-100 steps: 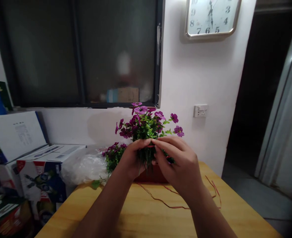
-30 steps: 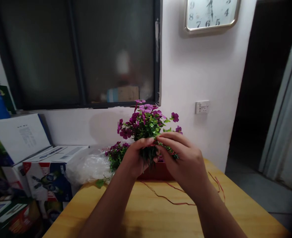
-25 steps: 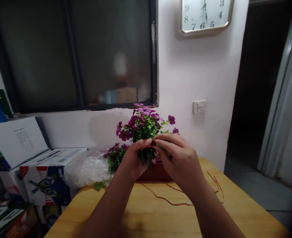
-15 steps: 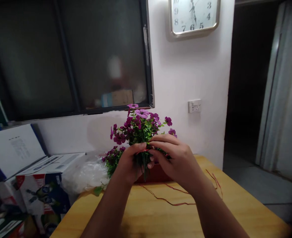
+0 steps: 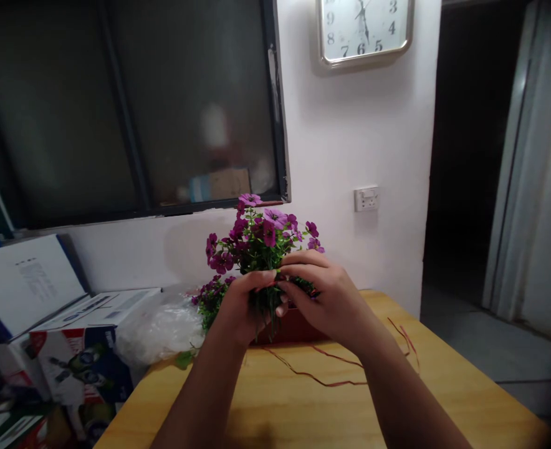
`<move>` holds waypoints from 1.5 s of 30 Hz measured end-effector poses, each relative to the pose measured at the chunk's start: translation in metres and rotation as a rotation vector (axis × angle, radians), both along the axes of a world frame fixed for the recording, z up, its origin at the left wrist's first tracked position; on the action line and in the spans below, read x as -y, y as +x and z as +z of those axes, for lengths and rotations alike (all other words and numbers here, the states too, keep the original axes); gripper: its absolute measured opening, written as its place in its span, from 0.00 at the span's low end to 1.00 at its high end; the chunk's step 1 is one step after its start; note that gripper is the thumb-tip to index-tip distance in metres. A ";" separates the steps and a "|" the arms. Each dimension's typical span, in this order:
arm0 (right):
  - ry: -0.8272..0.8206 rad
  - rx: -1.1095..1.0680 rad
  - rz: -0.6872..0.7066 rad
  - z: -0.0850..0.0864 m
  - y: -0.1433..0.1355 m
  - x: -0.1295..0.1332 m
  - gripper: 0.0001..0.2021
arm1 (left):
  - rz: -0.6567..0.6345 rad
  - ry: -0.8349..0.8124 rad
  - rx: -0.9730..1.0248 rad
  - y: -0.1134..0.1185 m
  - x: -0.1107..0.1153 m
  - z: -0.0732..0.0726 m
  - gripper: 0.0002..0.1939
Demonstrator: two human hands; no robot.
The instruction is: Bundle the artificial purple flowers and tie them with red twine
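Note:
A bunch of purple flowers [image 5: 261,234] with green leaves stands upright between my hands. My left hand [image 5: 252,305] is closed around its green stems, the thumb lying across the front. From the right, my right hand [image 5: 317,284] pinches at the stems beside the left thumb, where a bit of red tie shows; its fingertips are partly hidden. Behind the hands sits a red container [image 5: 298,327]. More purple flowers [image 5: 212,296] are to the left. Thin red strings [image 5: 303,374] lie on the wooden table [image 5: 303,418].
A clear plastic bag [image 5: 161,327] lies at the table's left edge, beside stacked printed boxes [image 5: 83,362]. Behind are a white wall with a socket [image 5: 366,199], a clock [image 5: 364,31] and a dark window. A doorway stands at the right.
The flower bunch has turned and shifted slightly to the left. My right hand has moved a little left with it, and both hands keep nearly the same grip.

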State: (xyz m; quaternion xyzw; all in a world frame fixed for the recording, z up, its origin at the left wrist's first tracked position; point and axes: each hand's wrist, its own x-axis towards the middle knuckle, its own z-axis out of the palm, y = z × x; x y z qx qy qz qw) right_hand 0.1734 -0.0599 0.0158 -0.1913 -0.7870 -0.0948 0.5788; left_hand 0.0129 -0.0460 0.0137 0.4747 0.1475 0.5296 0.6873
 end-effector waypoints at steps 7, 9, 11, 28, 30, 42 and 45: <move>-0.090 0.020 -0.071 0.000 -0.002 0.004 0.07 | 0.024 -0.059 -0.003 0.006 -0.001 0.000 0.09; -0.108 0.033 -0.077 0.001 -0.004 0.003 0.07 | 0.059 -0.065 -0.012 0.007 -0.001 0.000 0.10; -0.122 0.036 -0.066 0.000 -0.006 -0.001 0.07 | 0.096 -0.075 -0.012 0.007 -0.002 0.000 0.09; 0.024 -0.249 -0.044 -0.007 -0.020 -0.006 0.08 | 0.108 -0.021 -0.050 0.007 0.005 0.010 0.08; 0.054 -0.276 -0.046 -0.009 -0.022 -0.004 0.08 | 0.111 -0.016 -0.034 0.006 0.007 0.011 0.08; -0.146 -0.164 0.004 -0.005 -0.019 0.008 0.06 | -0.019 -0.005 -0.025 -0.006 0.003 0.010 0.08; -0.284 -0.085 0.005 -0.004 -0.013 0.010 0.06 | -0.042 -0.004 -0.041 -0.007 0.002 0.009 0.07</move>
